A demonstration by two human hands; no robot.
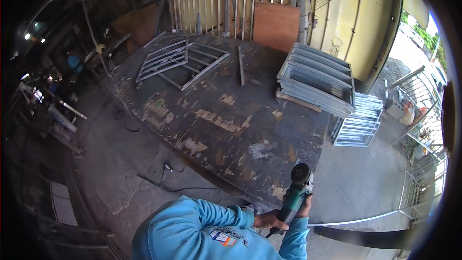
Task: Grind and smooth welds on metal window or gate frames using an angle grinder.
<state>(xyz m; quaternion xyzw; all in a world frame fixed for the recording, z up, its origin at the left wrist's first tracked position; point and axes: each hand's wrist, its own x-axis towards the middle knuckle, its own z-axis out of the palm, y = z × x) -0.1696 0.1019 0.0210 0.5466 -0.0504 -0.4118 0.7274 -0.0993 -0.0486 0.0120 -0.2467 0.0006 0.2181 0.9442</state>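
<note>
An angle grinder [291, 207] with a green body and a dark disc is held up over the near right corner of the dark worktable [269, 159], its disc end pointing away from me. My left hand [269, 220] is closed round the rear of its body, near where the cord comes out. Farther forward, my right hand [305, 206] grips the right side of the body; some of its fingers are hidden behind the tool. Both sleeves are light blue.
Welded metal frames [315, 79] are stacked on the table's right side, and more frames [357, 120] stand below on the floor. Two barred frames [183, 65] and a metal bar [241, 66] lie toward the back. A cable [192, 190] trails over the floor on the left.
</note>
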